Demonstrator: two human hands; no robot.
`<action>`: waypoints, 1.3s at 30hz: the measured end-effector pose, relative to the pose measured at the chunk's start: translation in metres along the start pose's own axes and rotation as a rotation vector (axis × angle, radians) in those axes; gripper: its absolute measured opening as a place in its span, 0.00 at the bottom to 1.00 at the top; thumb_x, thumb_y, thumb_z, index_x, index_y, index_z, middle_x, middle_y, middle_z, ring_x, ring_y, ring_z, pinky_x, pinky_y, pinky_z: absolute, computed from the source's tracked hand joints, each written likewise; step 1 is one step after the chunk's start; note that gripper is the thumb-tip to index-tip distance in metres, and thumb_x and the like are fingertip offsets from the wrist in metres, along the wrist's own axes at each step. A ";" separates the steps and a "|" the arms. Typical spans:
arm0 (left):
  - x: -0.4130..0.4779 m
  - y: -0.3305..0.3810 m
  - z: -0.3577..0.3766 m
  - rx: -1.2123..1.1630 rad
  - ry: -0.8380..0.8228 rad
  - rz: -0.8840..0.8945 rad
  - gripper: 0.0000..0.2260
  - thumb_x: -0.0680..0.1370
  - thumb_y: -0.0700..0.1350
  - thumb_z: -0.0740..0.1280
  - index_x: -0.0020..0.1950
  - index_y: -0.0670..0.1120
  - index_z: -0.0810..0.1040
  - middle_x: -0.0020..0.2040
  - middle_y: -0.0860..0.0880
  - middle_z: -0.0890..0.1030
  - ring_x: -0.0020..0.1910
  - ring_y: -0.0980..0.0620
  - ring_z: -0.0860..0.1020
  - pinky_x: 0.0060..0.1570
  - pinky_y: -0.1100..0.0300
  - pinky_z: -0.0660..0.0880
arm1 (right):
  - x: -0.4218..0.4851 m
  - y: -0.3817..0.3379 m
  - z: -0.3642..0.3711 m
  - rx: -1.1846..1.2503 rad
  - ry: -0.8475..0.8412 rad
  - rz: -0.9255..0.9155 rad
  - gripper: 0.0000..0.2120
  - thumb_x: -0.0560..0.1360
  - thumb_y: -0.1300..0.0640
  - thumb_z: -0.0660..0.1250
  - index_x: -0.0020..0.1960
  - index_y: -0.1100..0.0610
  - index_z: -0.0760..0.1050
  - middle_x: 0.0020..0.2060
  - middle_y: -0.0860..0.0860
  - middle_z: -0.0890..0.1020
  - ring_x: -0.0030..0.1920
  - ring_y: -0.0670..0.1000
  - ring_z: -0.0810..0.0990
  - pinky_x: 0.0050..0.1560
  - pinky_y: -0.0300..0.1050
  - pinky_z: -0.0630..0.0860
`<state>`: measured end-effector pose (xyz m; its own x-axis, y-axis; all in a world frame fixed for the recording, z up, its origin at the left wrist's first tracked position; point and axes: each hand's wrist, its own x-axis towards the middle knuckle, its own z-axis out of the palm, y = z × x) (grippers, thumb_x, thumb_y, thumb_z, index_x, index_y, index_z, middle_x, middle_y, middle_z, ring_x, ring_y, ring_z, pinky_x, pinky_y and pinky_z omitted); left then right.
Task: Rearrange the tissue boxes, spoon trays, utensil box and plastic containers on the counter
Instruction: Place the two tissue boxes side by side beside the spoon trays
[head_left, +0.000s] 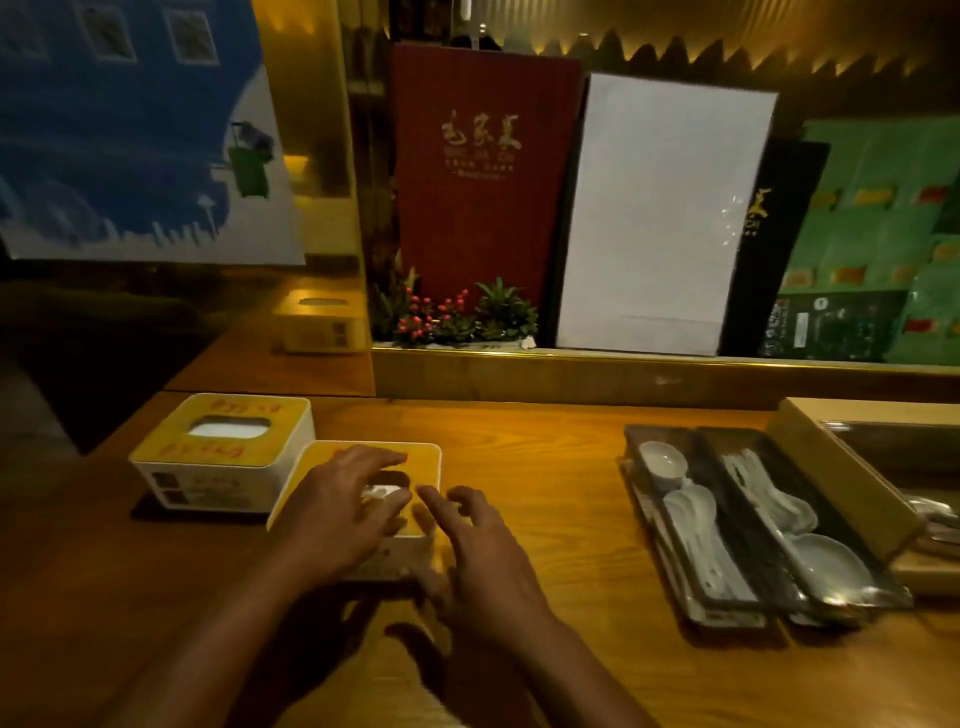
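- Left hand (343, 512) is lying open, fingers spread, on top of the near box (423, 467).
- Right hand (483, 561) is open too, fingers spread, just beside that box, holding nothing.
- Far box (218, 447) is sitting close by on its left.
- Spoon trays (691, 452) are lying side by side on the counter (545, 467), well apart on the right.

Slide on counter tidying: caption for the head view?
Left hand over the nearer tissue box, right hand beside it; second tissue box at left, spoon trays at right.
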<state>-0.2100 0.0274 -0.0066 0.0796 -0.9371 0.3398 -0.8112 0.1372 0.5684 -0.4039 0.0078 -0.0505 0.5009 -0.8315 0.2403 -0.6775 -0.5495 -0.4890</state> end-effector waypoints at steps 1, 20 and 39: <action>-0.001 -0.011 -0.005 0.015 0.005 -0.004 0.20 0.76 0.57 0.71 0.67 0.56 0.77 0.66 0.55 0.78 0.61 0.56 0.77 0.57 0.54 0.76 | 0.006 -0.008 0.007 -0.017 -0.001 0.017 0.37 0.72 0.35 0.66 0.75 0.37 0.52 0.74 0.50 0.60 0.68 0.55 0.68 0.60 0.51 0.74; 0.015 0.016 0.093 -0.255 -0.083 -0.107 0.42 0.68 0.56 0.79 0.78 0.53 0.62 0.80 0.52 0.59 0.76 0.49 0.62 0.69 0.55 0.65 | -0.001 0.099 -0.076 -0.315 0.094 0.283 0.27 0.75 0.46 0.67 0.73 0.42 0.66 0.72 0.50 0.70 0.70 0.55 0.68 0.65 0.57 0.67; 0.098 0.051 0.158 -0.336 -0.288 -0.157 0.45 0.69 0.44 0.79 0.77 0.64 0.57 0.80 0.53 0.61 0.77 0.48 0.62 0.68 0.43 0.72 | -0.006 0.162 -0.097 -0.227 0.310 0.477 0.28 0.76 0.44 0.67 0.73 0.44 0.66 0.73 0.47 0.70 0.71 0.53 0.66 0.69 0.56 0.61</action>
<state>-0.3349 -0.1083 -0.0630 -0.0160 -0.9992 0.0356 -0.5656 0.0384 0.8238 -0.5689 -0.0846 -0.0503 -0.0427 -0.9566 0.2883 -0.9033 -0.0863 -0.4202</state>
